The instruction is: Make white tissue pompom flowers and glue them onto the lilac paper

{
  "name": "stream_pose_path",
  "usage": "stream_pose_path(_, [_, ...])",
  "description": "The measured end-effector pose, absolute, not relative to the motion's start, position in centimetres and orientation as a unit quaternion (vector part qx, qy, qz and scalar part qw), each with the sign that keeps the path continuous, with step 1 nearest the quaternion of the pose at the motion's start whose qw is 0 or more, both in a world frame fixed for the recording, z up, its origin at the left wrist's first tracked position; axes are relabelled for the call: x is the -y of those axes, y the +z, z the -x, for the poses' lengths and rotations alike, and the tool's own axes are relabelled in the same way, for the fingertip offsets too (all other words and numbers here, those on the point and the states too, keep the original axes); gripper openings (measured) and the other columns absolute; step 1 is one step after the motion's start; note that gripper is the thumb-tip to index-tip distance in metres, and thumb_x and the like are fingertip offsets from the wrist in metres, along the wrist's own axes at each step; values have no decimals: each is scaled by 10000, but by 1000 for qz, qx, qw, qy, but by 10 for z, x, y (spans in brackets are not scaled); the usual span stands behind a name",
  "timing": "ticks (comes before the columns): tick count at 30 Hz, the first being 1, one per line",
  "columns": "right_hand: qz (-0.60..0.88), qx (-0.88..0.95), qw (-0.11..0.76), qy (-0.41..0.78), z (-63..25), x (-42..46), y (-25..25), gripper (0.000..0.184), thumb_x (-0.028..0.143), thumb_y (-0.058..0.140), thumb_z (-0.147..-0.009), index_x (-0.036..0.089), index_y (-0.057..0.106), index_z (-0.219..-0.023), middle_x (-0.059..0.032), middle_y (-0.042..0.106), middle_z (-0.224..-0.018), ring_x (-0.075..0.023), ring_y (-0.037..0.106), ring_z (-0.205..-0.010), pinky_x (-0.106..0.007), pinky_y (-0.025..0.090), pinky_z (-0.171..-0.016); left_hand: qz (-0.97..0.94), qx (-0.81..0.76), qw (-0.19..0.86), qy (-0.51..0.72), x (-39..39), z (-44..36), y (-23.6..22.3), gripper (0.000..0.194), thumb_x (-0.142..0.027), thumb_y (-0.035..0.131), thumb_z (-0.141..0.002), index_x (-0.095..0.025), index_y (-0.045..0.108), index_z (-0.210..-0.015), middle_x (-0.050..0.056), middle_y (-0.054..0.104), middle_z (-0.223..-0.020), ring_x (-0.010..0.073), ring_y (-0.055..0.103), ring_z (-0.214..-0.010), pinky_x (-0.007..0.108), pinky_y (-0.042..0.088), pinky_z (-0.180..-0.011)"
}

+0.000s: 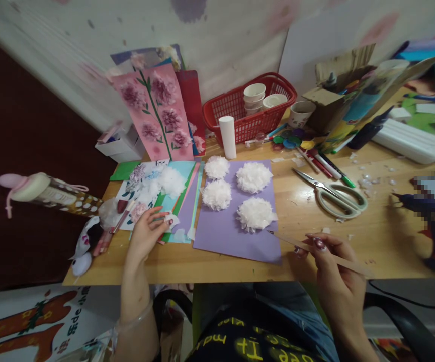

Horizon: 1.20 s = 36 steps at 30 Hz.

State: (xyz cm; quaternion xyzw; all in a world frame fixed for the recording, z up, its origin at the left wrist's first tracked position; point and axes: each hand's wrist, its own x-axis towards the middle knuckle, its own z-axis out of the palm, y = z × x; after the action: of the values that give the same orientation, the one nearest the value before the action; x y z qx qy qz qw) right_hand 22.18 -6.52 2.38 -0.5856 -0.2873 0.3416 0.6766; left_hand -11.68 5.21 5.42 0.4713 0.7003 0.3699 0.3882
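Pinching slim tool (293, 243) in our right hand (334, 266) | long axis slants from front edge of worktop (303, 221) leftward, tip inside right edge of purple sheet (217, 236) | our left hand (151, 229) pinches white scrap (174, 219)

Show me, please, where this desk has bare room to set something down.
The purple sheet is bare at lower left, below the flowers; the desk between it and the scissors is nearly bare. It is crowded before the basket and on the papers by the left hand.
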Motion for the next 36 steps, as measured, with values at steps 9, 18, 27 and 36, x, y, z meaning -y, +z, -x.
stream_pose_path(9, [604,322,660,311,-221,63,29,222,438,697,-865,217,681,-855,-3,654,-749,-144,628,-640,-261,514,-596,-535,-708,289,360,-31,122,63,596,-345,683,-641,-187,539,-1197,181,551,-1369,330,632,-1141,319,615,-600])
stream_pose_path(18, [587,324,668,324,-222,65,25,197,417,691,-880,221,670,-891,7,640,-767,-133,612,-654,-264,503,-626,-611,-705,187,309,-38,128,79,548,-260,601,-684,-192,556,-1227,164,488,-1407,284,681,-1082,344,638,-706])
stream_pose_path(27, [588,331,669,312,-225,68,27,165,384,663,-902,219,664,-890,6,651,-725,-153,618,-629,-300,493,-638,-524,-717,249,386,-41,120,76,518,-303,723,-615,-186,603,-1105,123,665,-1153,242,678,-974,296,603,-713])
stream_pose_path(36, [565,326,679,337,-225,68,24,158,372,674,-898,215,670,-880,10,638,-736,-139,613,-636,-282,495,-649,-492,-665,329,455,-41,109,82,481,-271,776,-539,-186,642,-993,89,688,-1073,249,650,-1065,333,559,-874])
